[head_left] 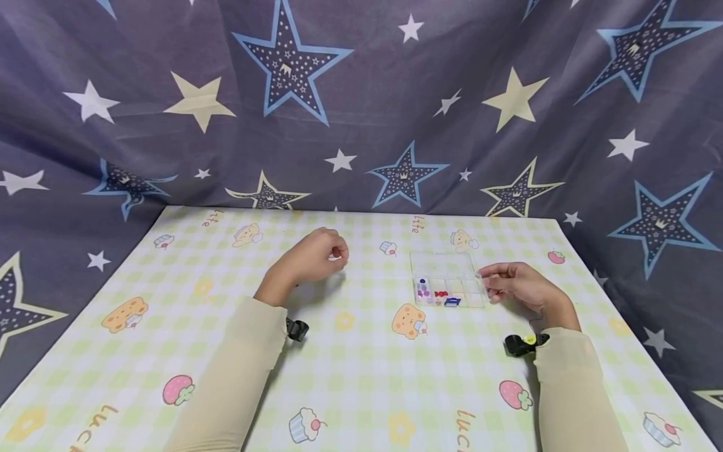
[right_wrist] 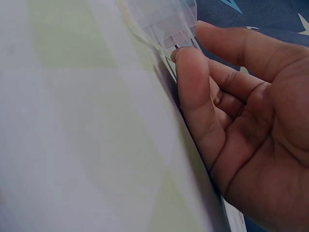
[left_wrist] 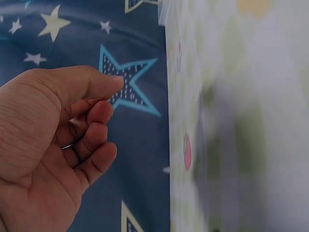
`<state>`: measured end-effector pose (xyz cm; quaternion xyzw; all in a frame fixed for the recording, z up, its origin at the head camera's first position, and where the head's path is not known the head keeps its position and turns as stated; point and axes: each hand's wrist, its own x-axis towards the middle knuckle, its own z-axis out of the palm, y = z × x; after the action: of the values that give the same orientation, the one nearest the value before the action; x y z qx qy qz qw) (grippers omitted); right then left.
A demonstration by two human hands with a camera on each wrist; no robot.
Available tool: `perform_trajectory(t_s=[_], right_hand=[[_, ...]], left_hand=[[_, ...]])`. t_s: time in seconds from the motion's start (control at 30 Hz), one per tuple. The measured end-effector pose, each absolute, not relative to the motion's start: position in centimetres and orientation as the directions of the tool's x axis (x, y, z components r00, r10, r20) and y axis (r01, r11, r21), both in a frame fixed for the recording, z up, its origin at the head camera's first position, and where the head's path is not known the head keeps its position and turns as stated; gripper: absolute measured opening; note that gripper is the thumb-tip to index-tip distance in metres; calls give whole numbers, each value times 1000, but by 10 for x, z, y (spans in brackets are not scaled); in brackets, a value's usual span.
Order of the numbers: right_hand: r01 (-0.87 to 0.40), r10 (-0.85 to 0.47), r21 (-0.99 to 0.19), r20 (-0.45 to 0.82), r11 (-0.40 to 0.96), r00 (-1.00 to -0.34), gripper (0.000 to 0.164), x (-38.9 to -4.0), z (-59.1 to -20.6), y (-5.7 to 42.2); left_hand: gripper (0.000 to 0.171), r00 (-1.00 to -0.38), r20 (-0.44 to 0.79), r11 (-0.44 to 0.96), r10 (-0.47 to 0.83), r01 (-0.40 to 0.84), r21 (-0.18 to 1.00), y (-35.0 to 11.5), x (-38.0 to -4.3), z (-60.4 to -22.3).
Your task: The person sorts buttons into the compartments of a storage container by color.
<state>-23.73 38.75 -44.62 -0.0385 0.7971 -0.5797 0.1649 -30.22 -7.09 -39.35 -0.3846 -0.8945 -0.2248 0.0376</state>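
Note:
A clear plastic compartment box [head_left: 472, 290] lies on the table with its lid [head_left: 440, 263] folded back. Small red beads [head_left: 441, 294], purple beads [head_left: 423, 293] and a dark blue piece [head_left: 452, 302] are in or at its front compartments. My right hand [head_left: 519, 285] holds the box's right edge between thumb and fingertips; in the right wrist view part of the clear box [right_wrist: 166, 17] shows beyond the fingers. My left hand [head_left: 316, 256] hovers over the table left of the box, fingers loosely curled. Nothing is visible in it in the left wrist view.
The table has a pale green checked cloth [head_left: 350, 376] with printed bears, cupcakes and strawberries. A dark curtain with stars [head_left: 361, 94] hangs behind it and at both sides. Black wrist cameras [head_left: 297, 329] are strapped below both hands.

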Motion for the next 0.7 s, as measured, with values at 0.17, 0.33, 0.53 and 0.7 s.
perform_trajectory(t_s=[0.17, 0.33, 0.53, 0.7], right_hand=[[130, -253, -937, -219, 324, -943, 46, -237, -448, 387], [135, -245, -935, -222, 329, -944, 47, -237, -449, 387], [137, -242, -935, -223, 327, -944, 48, -239, -450, 386], [131, -236, -931, -219, 339, -947, 48, -237, -447, 387]], left_hand=[[8, -748, 231, 644, 622, 657, 393, -95, -303, -395], [7, -777, 231, 666, 585, 623, 410, -117, -304, -395], [5, -805, 215, 679, 553, 585, 444, -142, -307, -396], [7, -839, 136, 727, 526, 527, 440, -158, -309, -397]])
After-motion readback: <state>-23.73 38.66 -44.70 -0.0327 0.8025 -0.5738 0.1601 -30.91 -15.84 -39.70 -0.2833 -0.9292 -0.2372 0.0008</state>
